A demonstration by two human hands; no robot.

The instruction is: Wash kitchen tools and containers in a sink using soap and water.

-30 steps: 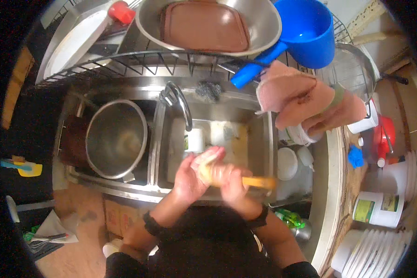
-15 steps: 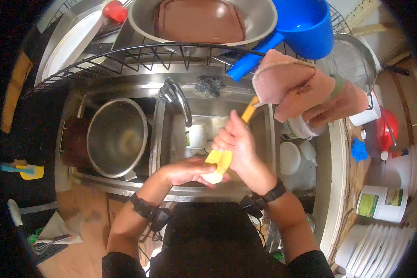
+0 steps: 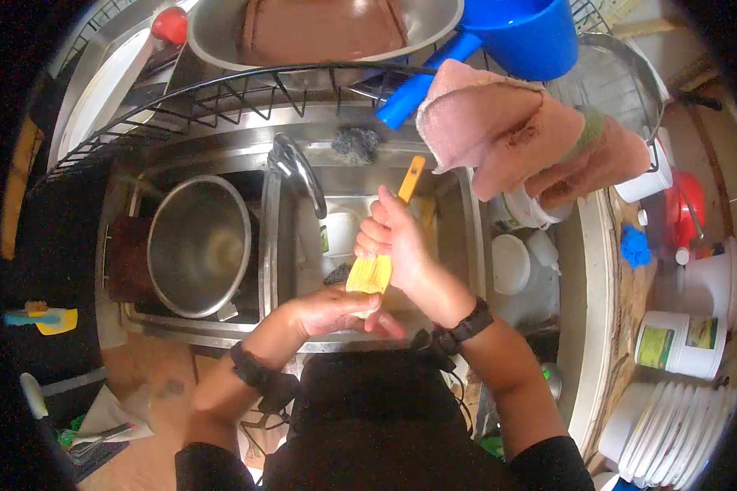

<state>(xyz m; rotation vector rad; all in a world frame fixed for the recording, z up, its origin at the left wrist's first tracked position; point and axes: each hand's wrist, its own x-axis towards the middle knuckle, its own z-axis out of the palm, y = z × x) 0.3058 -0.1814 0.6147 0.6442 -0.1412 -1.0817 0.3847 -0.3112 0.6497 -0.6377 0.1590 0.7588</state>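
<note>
My right hand (image 3: 397,241) grips a yellow spatula-like utensil (image 3: 370,272) by its orange handle (image 3: 409,180), which points up toward the back of the sink. My left hand (image 3: 336,309) lies flat under the yellow blade, touching its lower edge. Both hands are over the right basin of a steel double sink (image 3: 458,245). The curved tap (image 3: 299,168) stands just left of them.
A large steel pot (image 3: 196,245) fills the left basin. Above hangs a wire dish rack (image 3: 221,90) with a steel bowl, a blue scoop (image 3: 508,37) and pink cloths (image 3: 516,139). White tubs and stacked plates (image 3: 680,425) crowd the right counter.
The utensil went from lying crosswise in both hands to standing handle-up in my right hand. My left hand dropped below the blade.
</note>
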